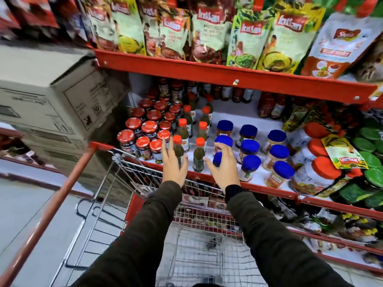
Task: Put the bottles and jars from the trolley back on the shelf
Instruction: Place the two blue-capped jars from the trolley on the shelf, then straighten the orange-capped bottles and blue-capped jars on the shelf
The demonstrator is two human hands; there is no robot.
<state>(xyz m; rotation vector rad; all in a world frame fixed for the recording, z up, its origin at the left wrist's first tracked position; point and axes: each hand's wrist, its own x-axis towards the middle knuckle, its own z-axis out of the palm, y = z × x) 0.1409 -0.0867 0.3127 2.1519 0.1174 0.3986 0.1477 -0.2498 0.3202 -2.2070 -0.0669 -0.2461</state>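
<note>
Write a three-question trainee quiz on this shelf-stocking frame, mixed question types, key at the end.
1. True or false: the left hand and right hand are both open, fingers spread, holding nothing.
2. Multiple choice: the jars just right of the right hand have lids that are A) green B) blue C) white.
3. Fill in: the green sauce bottle between the hands has an ____ cap.

Key: 1 true; 2 B; 3 orange.
</note>
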